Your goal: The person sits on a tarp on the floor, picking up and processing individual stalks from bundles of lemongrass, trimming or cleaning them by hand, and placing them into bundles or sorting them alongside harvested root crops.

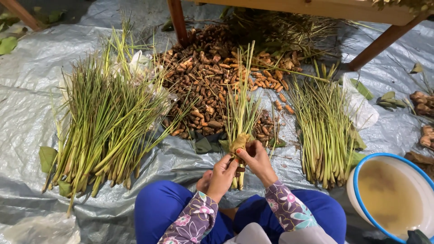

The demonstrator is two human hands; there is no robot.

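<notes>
A small bundle of green lemongrass stalks (241,108) stands upright in front of me, with a piece of yellowish root (239,141) pressed against its lower part. My left hand (221,174) grips the bundle's base from the left. My right hand (257,157) holds it from the right, fingertips on the root piece. Both wrists wear floral sleeves above my blue-trousered knees.
A large loose pile of lemongrass (101,122) lies at left, a smaller one (323,131) at right. A heap of brown-orange turmeric roots (203,81) sits behind. A blue-rimmed white basin of murky water (391,194) is at lower right. Grey plastic sheeting (27,113) covers the ground; wooden table legs (177,20) stand behind.
</notes>
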